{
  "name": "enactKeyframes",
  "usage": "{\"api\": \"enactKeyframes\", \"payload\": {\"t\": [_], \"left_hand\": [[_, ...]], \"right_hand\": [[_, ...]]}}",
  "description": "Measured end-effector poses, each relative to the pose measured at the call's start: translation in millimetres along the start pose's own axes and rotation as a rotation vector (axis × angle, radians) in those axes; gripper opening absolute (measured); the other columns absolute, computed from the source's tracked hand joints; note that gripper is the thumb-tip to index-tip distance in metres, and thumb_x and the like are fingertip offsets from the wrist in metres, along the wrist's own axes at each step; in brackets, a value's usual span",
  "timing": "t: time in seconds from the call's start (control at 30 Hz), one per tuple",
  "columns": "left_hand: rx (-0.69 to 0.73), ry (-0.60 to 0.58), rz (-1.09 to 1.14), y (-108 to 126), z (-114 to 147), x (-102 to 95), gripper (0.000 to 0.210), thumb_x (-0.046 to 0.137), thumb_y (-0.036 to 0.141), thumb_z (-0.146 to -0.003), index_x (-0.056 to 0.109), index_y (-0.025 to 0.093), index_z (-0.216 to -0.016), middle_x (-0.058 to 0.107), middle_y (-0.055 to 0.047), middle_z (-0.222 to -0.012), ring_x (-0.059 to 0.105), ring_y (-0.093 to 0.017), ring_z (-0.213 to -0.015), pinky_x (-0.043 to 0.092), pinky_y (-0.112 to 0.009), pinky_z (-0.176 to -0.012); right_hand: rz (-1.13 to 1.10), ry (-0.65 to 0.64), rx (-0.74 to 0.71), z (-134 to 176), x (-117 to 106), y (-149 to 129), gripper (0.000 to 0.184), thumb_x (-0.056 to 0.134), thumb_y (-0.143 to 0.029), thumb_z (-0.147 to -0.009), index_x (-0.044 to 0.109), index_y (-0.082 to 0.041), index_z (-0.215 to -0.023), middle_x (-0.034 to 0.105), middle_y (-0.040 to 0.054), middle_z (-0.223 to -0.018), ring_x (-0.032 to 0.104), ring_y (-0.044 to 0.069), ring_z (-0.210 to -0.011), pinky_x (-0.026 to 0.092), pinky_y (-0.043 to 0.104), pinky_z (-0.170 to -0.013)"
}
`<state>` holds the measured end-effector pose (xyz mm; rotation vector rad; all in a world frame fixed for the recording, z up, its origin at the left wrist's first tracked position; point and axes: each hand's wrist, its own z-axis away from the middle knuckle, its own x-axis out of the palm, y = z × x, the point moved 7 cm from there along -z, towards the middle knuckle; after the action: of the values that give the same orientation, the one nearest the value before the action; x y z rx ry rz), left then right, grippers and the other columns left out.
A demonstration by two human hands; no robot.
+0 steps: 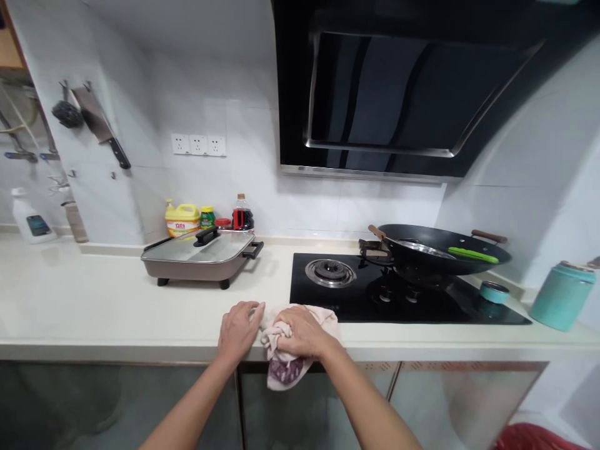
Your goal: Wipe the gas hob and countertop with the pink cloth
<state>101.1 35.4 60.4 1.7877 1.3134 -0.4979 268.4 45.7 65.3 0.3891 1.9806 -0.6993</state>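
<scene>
My right hand [302, 331] is closed on a bunched, pale pink cloth [328, 319] at the counter's front edge. One part of the cloth reaches the stove's near left corner. A purple-patterned corner hangs down over the edge. Beside it, my left hand [238, 328] lies on the white counter [117, 309] near the edge, fingers forward and thumb apart, with nothing visible in it. The black glass stove [342, 304] is just beyond the cloth, with a round burner [330, 273] on its left side.
An electric pan [192, 269] with a glass lid stands left of the stove, bottles [182, 219] behind it. A wok [450, 253] holding a green-handled utensil sits on the right burner. Turquoise containers [562, 297] stand at right. A range hood [375, 94] overhangs; a cleaver [96, 119] hangs left.
</scene>
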Motion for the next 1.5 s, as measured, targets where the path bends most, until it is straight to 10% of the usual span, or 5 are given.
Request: {"api": "enactKeyframes", "payload": {"t": [0.2, 0.8, 1.07, 1.5], "left_hand": [[0.000, -0.032, -0.028, -2, -2, -0.7, 0.048, 0.037, 0.053, -0.101, 0.074, 0.023, -0.096, 0.078, -0.007, -0.106, 0.068, -0.026, -0.107, 0.047, -0.037, -0.093], [0.068, -0.059, -0.114, 5, -3, 4.7, 0.049, 0.037, 0.054, -0.097, 0.075, 0.024, -0.091, 0.078, -0.007, -0.100, 0.066, -0.030, -0.104, 0.045, -0.040, -0.087], [0.067, -0.091, -0.129, 9, -4, 6.0, 0.048, 0.037, 0.052, -0.096, 0.074, 0.023, -0.089, 0.077, -0.008, -0.103, 0.065, -0.031, -0.105, 0.045, -0.042, -0.088], [0.065, -0.106, -0.177, 12, -4, 6.1, 0.047, 0.038, 0.051, -0.096, 0.075, 0.022, -0.092, 0.077, -0.007, -0.106, 0.064, -0.030, -0.107, 0.044, -0.041, -0.089]], "right_hand": [[0.072, 0.161, 0.089, 56, -24, 19, 0.028, 0.065, -0.035, -0.080, 0.067, -0.027, -0.107, 0.073, 0.0011, -0.109, 0.058, 0.023, -0.099, 0.034, 0.036, -0.089], [0.543, 0.424, 1.135, 326, -202, 296, 0.055, 0.050, -0.052, -0.086, 0.058, -0.022, -0.132, 0.066, 0.0175, -0.118, 0.065, 0.034, -0.107, 0.047, 0.042, -0.084], [0.531, 0.403, 1.067, 296, -222, 307, 0.053, 0.047, -0.047, -0.090, 0.058, -0.020, -0.134, 0.072, 0.0142, -0.119, 0.067, 0.030, -0.107, 0.046, 0.036, -0.086], [0.481, 0.286, 0.585, 167, -116, 186, 0.029, 0.052, -0.031, -0.089, 0.067, -0.020, -0.111, 0.068, 0.0106, -0.112, 0.053, 0.026, -0.100, 0.033, 0.036, -0.089]]}}
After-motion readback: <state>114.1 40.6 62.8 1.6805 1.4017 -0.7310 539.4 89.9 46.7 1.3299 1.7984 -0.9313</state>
